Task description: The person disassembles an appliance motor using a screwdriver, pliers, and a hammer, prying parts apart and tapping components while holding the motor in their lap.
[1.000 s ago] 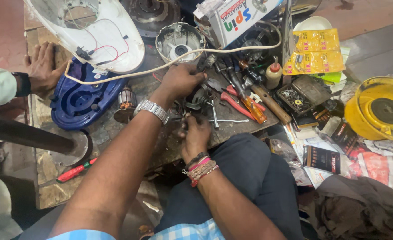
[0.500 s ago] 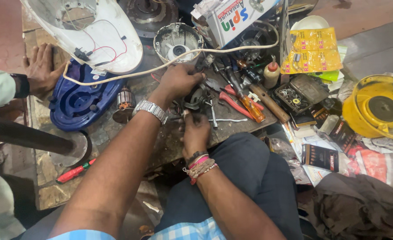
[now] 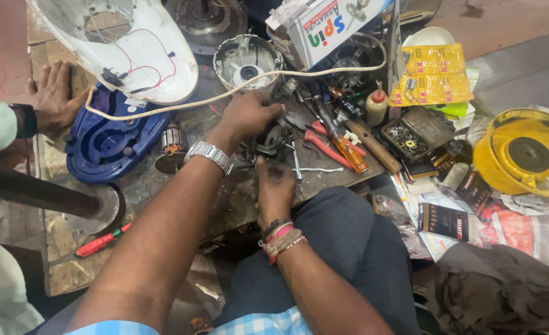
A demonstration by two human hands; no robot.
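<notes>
My left hand (image 3: 249,116), with a metal watch (image 3: 210,156) on its wrist, reaches over the bench and closes its fingers on the top of a small dark motor part (image 3: 270,139). My right hand (image 3: 275,187), with beaded bracelets at the wrist, grips the same part from the near side, and its fingertips are hidden against the part. A copper-wound armature (image 3: 172,146) lies just left of my left forearm. A white cord (image 3: 237,90) runs across the bench just beyond my left hand.
Another person's hand (image 3: 53,95) rests at the bench's left edge beside a blue housing (image 3: 103,146) and a white appliance shell (image 3: 135,53). Screwdrivers (image 3: 347,151), red pliers (image 3: 324,143), a parts tray (image 3: 411,133) and a yellow round housing (image 3: 526,152) crowd the right. A red screwdriver (image 3: 100,242) lies near left.
Both hands stay on the motor part. My left hand's fingers have shifted slightly on top of it. The other person's hand has not moved.
</notes>
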